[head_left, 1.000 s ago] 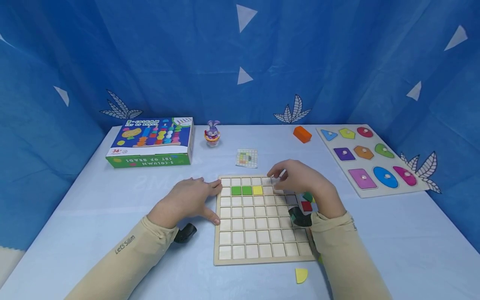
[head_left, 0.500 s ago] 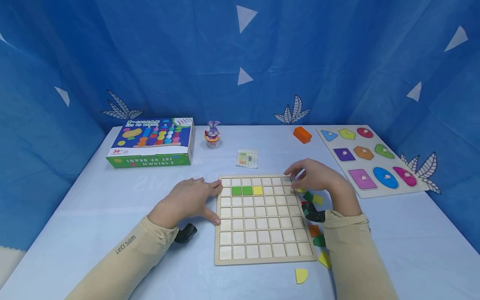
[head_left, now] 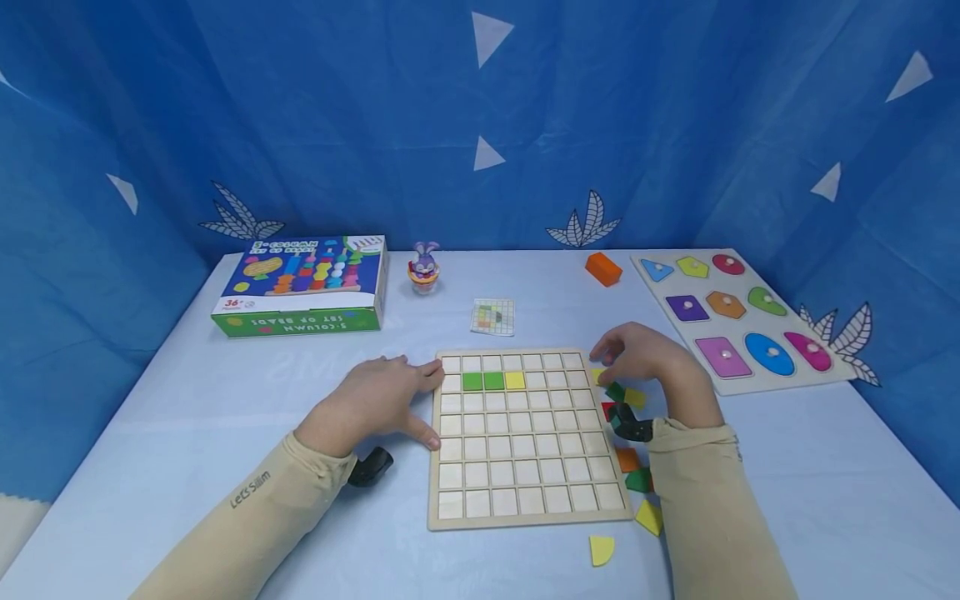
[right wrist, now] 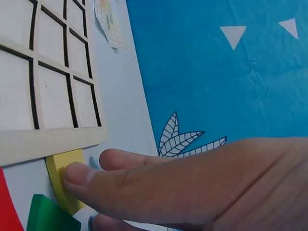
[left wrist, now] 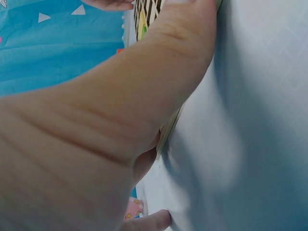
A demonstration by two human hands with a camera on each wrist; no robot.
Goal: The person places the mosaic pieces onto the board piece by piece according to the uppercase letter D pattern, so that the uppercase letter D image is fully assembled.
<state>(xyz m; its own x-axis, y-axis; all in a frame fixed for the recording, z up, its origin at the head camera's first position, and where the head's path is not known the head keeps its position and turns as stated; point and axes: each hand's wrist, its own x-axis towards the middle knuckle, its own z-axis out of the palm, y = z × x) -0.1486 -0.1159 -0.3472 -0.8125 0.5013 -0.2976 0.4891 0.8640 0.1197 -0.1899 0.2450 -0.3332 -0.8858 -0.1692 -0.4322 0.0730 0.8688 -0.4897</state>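
On the pale blue-white table's [head_left: 825, 475] clock face: blue-and-green printed cardboard box [head_left: 300, 287] at ten, purple rabbit figurine [head_left: 424, 267] at eleven, orange oblong block [head_left: 603, 269] at one, white shape-puzzle board [head_left: 702, 330] at two.

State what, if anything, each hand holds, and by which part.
The left hand only touches the board at its left edge; whether the right hand pinches the yellow piece near its thumb can't be told.

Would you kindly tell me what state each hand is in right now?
Left hand: open, touching the left edge of the grid board.
Right hand: open, at a yellow piece beside the board; whether it touches the piece cannot be told.
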